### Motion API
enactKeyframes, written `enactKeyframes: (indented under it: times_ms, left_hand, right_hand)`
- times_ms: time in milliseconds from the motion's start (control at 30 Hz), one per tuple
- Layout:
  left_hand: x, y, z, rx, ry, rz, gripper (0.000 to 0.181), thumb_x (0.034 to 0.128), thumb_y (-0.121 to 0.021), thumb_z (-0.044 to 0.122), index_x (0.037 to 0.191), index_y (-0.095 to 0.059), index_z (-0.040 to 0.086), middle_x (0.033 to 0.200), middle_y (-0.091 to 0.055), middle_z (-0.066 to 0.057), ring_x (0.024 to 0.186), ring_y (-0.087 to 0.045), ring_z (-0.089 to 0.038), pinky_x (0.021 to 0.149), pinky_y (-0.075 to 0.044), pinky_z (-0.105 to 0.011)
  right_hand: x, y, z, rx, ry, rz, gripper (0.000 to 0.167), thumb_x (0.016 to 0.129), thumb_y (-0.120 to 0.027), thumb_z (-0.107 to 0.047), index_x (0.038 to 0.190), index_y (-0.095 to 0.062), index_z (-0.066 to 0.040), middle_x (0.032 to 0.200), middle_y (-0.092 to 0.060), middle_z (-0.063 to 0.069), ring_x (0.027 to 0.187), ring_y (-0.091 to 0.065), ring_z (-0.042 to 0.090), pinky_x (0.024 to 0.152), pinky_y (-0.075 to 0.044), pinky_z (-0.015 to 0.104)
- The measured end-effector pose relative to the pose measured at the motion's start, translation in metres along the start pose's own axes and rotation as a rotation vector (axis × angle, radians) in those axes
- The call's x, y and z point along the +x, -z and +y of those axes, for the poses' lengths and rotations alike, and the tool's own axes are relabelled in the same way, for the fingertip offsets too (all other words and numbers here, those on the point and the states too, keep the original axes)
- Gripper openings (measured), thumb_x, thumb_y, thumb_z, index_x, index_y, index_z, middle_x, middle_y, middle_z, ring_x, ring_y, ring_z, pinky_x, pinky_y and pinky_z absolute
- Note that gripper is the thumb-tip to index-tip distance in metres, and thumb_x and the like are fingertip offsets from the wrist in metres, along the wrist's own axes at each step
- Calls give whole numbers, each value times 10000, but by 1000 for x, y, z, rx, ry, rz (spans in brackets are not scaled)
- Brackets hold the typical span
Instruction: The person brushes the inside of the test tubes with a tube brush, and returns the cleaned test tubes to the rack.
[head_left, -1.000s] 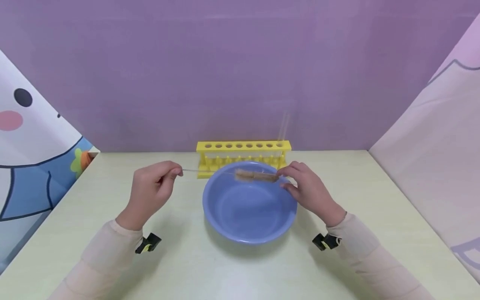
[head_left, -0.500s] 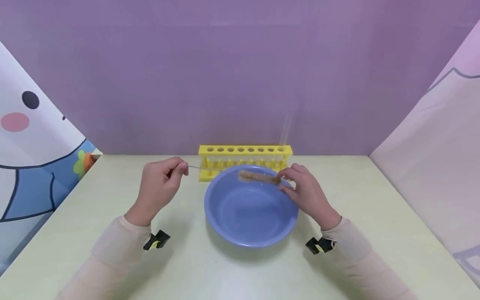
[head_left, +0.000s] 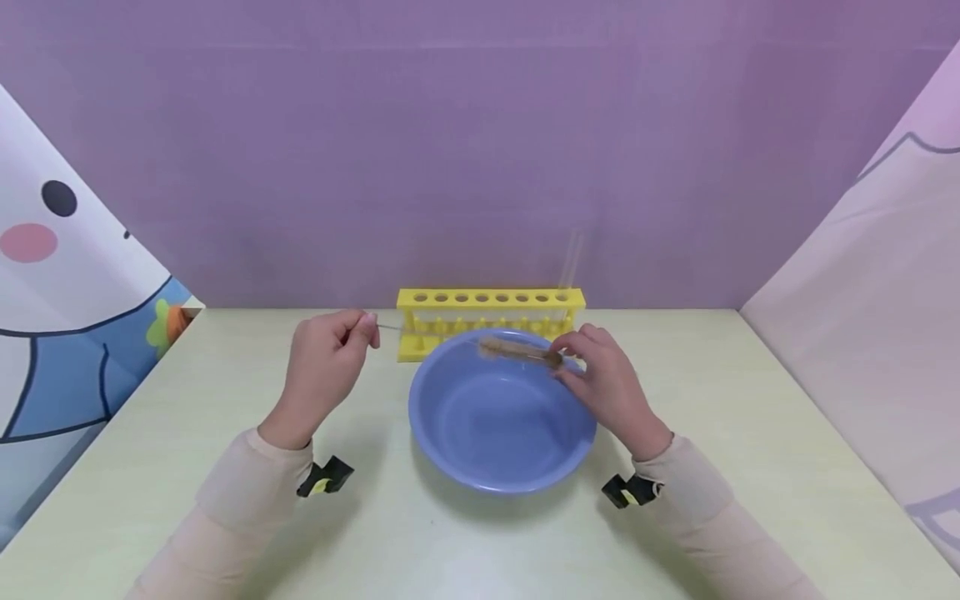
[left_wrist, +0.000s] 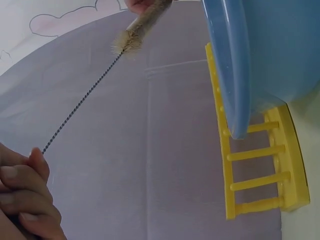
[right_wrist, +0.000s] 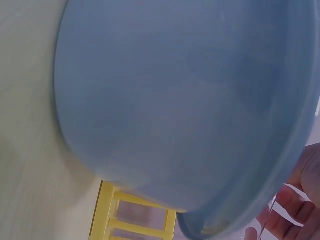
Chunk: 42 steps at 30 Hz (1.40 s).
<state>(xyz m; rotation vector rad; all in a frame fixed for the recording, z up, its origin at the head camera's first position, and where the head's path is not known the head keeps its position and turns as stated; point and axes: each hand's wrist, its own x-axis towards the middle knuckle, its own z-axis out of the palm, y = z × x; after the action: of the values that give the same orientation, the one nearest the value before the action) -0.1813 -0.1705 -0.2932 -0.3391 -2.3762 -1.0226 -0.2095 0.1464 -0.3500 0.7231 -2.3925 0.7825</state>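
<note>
Over the blue basin (head_left: pixel 502 479), my left hand (head_left: pixel 322 371) pinches the twisted-wire handle of a test tube brush (left_wrist: pixel 82 102). My right hand (head_left: pixel 611 387) holds a clear glass test tube (head_left: pixel 528 355) by its far end, between thumb and fingers. The tube lies nearly level, its mouth towards my left hand. Tan bristles fill much of the tube, and some flare out at its mouth in the left wrist view. In the right wrist view the basin's wall hides most of the work, and only part of my right hand (right_wrist: pixel 295 210) shows.
Behind the basin stands a yellow test tube rack (head_left: pixel 491 297). Another clear test tube (head_left: pixel 572 258) stands upright at its right end. A purple backdrop (head_left: pixel 480 150) rises behind the pale table (head_left: pixel 465 550), with printed cloth panels on both sides.
My left hand has moved right, towards the tube, with the brush handle. My right hand has shifted slightly left, still holding the test tube. The basin and rack stay in place.
</note>
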Motion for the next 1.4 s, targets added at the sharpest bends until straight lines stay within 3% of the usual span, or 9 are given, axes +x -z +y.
enactKeyframes:
  times_ms: [300, 500, 833, 1167, 1400]
  left_hand:
    - [2, -3, 6, -80, 150, -82, 331, 951, -498, 108, 644, -605, 47, 460, -314, 17, 413, -301, -131, 465, -283, -274]
    - [4, -3, 9, -82, 192, -134, 343, 954, -494, 134, 635, -593, 56, 463, -305, 26, 425, -299, -138, 475, -281, -276]
    - [9, -13, 8, -215, 292, -275, 330, 958, -482, 142, 666, -587, 28, 489, -282, 33, 422, -246, -99, 442, -215, -245]
    - [9, -22, 10, -263, 259, -327, 333, 949, -467, 107, 641, -567, 29, 489, -301, 26, 446, -282, -134, 477, -256, -262]
    - [8, -30, 12, -283, 294, -379, 372, 957, -447, 120, 605, -536, 36, 515, -354, 15, 502, -332, -164, 535, -290, -285]
  right_hand:
    - [-2, -1, -3, -24, 1, 20, 319, 634, -837, 28, 872, -653, -78, 767, -544, 27, 792, -529, 221, 664, -434, 321]
    - [-3, -2, -4, -32, 13, 27, 332, 626, -838, 36, 877, -650, -72, 771, -548, 28, 802, -531, 217, 666, -438, 320]
    - [0, -2, -6, -49, 30, 30, 323, 627, -837, 32, 875, -657, -68, 766, -545, 27, 810, -538, 211, 643, -459, 300]
    - [2, -3, -11, -40, 35, 28, 291, 650, -829, 13, 867, -657, -75, 771, -541, 18, 801, -529, 197, 629, -472, 288]
    - [0, -5, -14, -30, 40, 28, 284, 646, -821, 20, 857, -653, -70, 789, -558, 25, 811, -562, 204, 622, -490, 284]
